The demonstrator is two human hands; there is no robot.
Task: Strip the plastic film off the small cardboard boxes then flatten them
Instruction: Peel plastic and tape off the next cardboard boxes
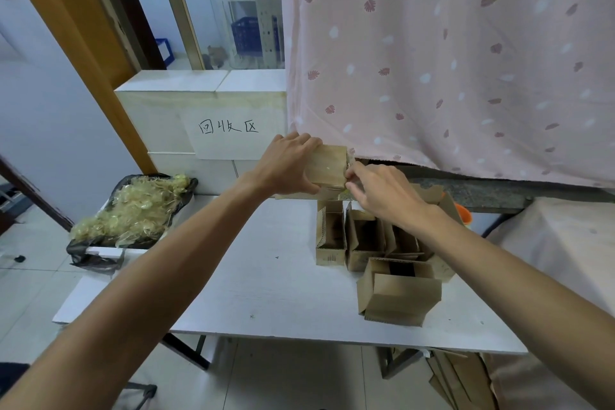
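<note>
Above the table (266, 276), left hand (286, 165) grips box (327, 165); right hand (382, 191) pinches its edge.

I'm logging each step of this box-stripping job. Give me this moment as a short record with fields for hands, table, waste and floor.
left hand: grips the held box by its left side
right hand: pinches plastic film at that box's right edge
table: open boxes stand at its right, not flattened
waste bin: at the table's left end, heaped with film scraps
floor: flat cardboard lies under the table
</note>
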